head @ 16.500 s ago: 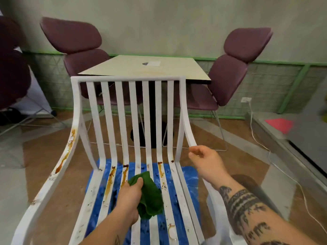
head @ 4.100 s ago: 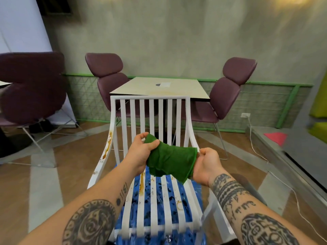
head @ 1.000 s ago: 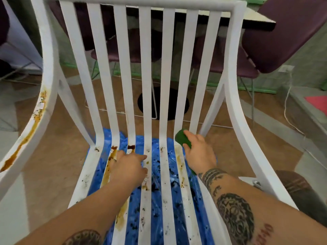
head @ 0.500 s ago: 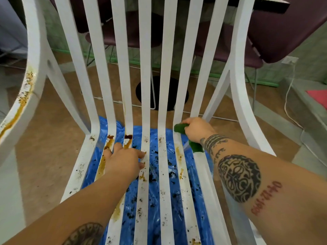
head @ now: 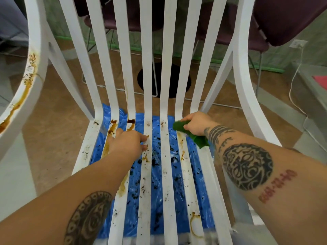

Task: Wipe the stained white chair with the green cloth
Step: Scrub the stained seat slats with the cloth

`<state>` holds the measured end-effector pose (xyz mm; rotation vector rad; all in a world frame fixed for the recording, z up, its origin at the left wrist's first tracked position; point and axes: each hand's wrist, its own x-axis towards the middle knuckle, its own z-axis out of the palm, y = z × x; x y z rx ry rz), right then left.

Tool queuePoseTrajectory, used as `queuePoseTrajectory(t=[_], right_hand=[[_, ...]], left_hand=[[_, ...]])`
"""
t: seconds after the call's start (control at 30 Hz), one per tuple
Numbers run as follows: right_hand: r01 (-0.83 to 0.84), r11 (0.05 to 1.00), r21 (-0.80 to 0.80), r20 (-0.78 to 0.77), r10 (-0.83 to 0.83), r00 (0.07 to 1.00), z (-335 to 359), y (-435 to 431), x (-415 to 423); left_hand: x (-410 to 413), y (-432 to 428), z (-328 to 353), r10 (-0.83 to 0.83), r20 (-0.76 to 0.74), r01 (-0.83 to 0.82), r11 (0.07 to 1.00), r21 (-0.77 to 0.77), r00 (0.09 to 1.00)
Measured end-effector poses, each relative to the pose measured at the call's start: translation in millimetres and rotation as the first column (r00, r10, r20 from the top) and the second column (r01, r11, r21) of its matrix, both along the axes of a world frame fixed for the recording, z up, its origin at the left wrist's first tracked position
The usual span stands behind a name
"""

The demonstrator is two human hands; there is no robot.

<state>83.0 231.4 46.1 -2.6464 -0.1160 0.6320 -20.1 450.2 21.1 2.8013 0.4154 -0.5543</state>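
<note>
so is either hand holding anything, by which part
The right hand grips the green cloth around its bunched middle, cloth showing either side of the grip. The left hand holds nothing, resting on the white chair.

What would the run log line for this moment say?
phase: wiping seat | right hand: grips green cloth against white chair seat | left hand: rests on seat | stains: present

Right hand (head: 197, 123) grips green cloth (head: 179, 126) on chair (head: 169, 50) (left hand (head: 127, 142) rests alongside).

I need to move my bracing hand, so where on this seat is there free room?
The seat slats nearer you than both hands are free, though stained. Crowded at the back: left hand resting, right hand gripping green cloth.
</note>
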Motion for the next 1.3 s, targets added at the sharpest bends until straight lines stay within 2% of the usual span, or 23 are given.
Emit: queuePoseTrajectory(t=[0.17, 0.23, 0.33, 0.43, 0.5, 0.63, 0.7, 0.8, 0.87, 0.93, 1.07, 1.17, 1.23, 1.3], right_hand=[[0.118, 0.98, 0.163, 0.142, -0.141, 0.98, -35, 8, -31], [0.141, 0.976, 0.163, 0.175, -0.17, 0.97, -40, 7, -41], [0.148, 0.984, 0.1, 0.093, -0.157, 0.983, -31, 0, -45], [0.04, 0.997, -0.063, -0.039, -0.043, 0.998, -5, 2, -38], [0.042, 0.994, -0.105, 0.032, -0.039, 0.999, 5, 5, -35], [0.158, 0.982, 0.102, 0.122, -0.17, 0.978, -24, 10, -63], [0.163, 0.977, 0.137, 0.155, -0.184, 0.971, -37, 9, -81], [0.183, 0.977, 0.111, 0.075, -0.192, 0.979, -33, 4, -82], [0.108, 0.994, 0.011, -0.024, -0.107, 0.994, -20, 4, -74], [0.036, 0.998, -0.053, -0.007, -0.036, 0.999, -7, 6, -67], [0.149, 0.983, 0.103, 0.093, -0.159, 0.983, -15, 5, -71], [0.207, 0.965, 0.162, 0.055, -0.218, 0.974, -30, -2, -90], [0.235, 0.96, 0.154, -0.001, -0.238, 0.971, -29, -9, -96], [0.224, 0.974, 0.044, -0.016, -0.223, 0.975, -22, -14, -97]], left_hand=[[-2, 1, -2, -0.018, 0.014, 0.018, 1.0, 0.008, 1.0], [-1, 1, -3, -0.019, 0.016, 0.019, 1.0, 0.012, 1.0], [-1, 0, -3, -0.015, 0.014, 0.015, 1.0, 0.008, 1.0], [0, 1, -4, 0.001, 0.013, -0.001, 1.0, 0.004, 1.0], [1, 1, -5, -0.001, 0.019, 0.001, 1.0, 0.013, 1.0], [0, 2, -9, -0.012, 0.019, 0.011, 0.999, 0.032, 1.0], [-1, 2, -9, -0.01, 0.018, 0.009, 1.0, 0.03, 1.0], [-2, 0, -7, -0.013, 0.007, 0.013, 1.0, 0.021, 1.0], [-2, -2, -6, -0.008, 0.003, 0.008, 1.0, 0.025, 1.0], [-1, -2, -5, -0.008, -0.005, 0.008, 0.999, 0.035, 1.0], [-3, -3, -4, -0.021, -0.005, 0.021, 0.998, 0.055, 1.0], [-5, -4, -3, -0.036, -0.026, 0.038, 0.997, 0.064, 0.999], [-6, -5, 0, -0.042, -0.041, 0.045, 0.996, 0.074, 0.998], [-6, -6, 2, -0.048, -0.049, 0.052, 0.995, 0.08, 0.998]])
